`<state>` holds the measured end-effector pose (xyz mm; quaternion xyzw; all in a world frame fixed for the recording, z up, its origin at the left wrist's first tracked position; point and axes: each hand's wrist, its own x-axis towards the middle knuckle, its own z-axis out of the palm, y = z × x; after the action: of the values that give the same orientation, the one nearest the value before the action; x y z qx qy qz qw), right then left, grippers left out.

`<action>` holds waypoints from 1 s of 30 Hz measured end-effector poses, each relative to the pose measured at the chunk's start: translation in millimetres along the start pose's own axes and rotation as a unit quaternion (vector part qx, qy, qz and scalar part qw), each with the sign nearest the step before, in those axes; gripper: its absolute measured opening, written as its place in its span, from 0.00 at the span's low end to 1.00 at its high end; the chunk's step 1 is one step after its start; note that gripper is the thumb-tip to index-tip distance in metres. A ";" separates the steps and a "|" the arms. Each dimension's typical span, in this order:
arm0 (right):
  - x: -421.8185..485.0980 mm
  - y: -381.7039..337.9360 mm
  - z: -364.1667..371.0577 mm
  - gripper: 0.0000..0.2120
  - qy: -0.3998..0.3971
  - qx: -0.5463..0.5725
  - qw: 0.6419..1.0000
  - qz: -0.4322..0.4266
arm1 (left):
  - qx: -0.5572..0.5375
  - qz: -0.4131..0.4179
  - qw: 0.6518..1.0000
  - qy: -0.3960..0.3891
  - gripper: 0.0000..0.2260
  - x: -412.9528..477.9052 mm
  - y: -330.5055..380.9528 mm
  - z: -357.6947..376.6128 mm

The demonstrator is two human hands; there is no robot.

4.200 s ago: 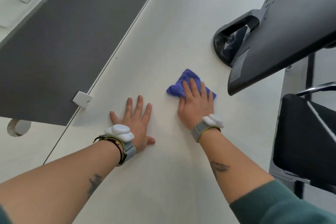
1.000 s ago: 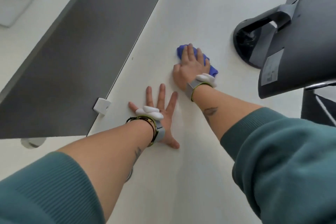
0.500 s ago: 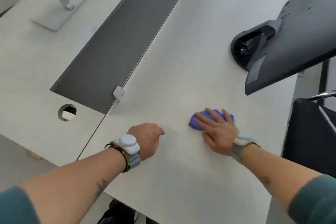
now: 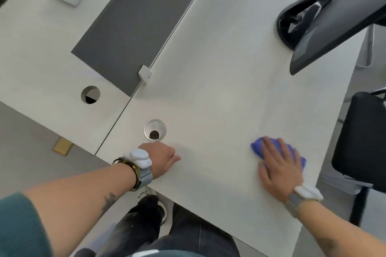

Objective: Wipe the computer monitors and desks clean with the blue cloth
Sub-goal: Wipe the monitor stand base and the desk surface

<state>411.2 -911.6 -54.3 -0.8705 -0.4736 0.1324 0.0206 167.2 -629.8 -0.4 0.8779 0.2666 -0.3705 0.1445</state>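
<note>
My right hand [image 4: 276,165] lies flat with straight fingers on the blue cloth [image 4: 257,146], pressing it onto the white desk [image 4: 219,81] near the desk's right front corner. The cloth shows at my fingertips and beside my hand. My left hand [image 4: 160,159] rests on the desk near its front edge with the fingers curled under, holding nothing. A dark monitor [image 4: 342,19], seen from behind, stands on its round black base [image 4: 292,21] at the far right of the desk.
A metal cable grommet [image 4: 155,129] sits just beyond my left hand. A grey divider panel [image 4: 135,21] with a white bracket [image 4: 144,73] separates a second desk [image 4: 37,48] with a round hole [image 4: 90,94]. A black chair [image 4: 363,142] stands at the right.
My right hand has slid the cloth to the right, toward the desk's right edge. My left hand stays curled on the desk. The view has pulled back, showing the grommet and my legs.
</note>
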 end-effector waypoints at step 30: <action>85.1 -480.4 20.9 0.28 0.042 0.127 0.986 0.101 | -0.114 0.006 0.983 0.140 0.22 -126.0 -293.0 103.7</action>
<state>56.4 -578.4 -14.9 -0.9089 -0.3615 0.1565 0.1369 -134.3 -483.1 4.0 0.9007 0.3191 -0.2098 0.2072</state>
